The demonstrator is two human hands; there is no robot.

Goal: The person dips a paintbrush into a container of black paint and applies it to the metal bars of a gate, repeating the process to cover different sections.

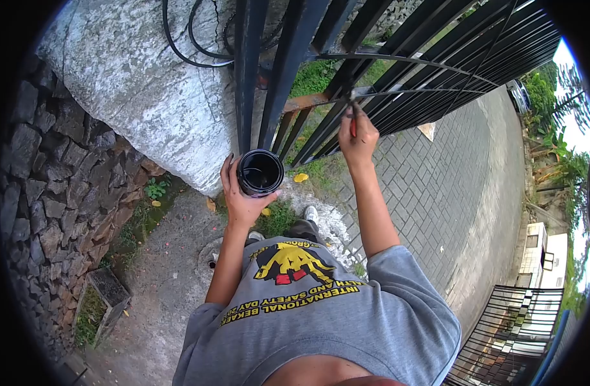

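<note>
My left hand (242, 207) is wrapped around an open can of black paint (261, 186), its dark inside and glossy rim facing up. Held in my right hand (359, 140) is a paintbrush (353, 123) with a red handle, and its dark bristles overlap a bar of the metal gate (288, 71) in this view. Most of the gate's bars are black, while a lower crossbar (306, 102) left of the brush shows rusty brown. Dark smudges mark the fingers of both hands.
A large pale rock (147, 90) stands close on the left, with a black cable (179, 55) over it. Beyond it runs a stacked-stone wall (47, 212). Paving bricks (430, 186) stretch to the right, and a second barred gate (510, 321) stands behind on the right.
</note>
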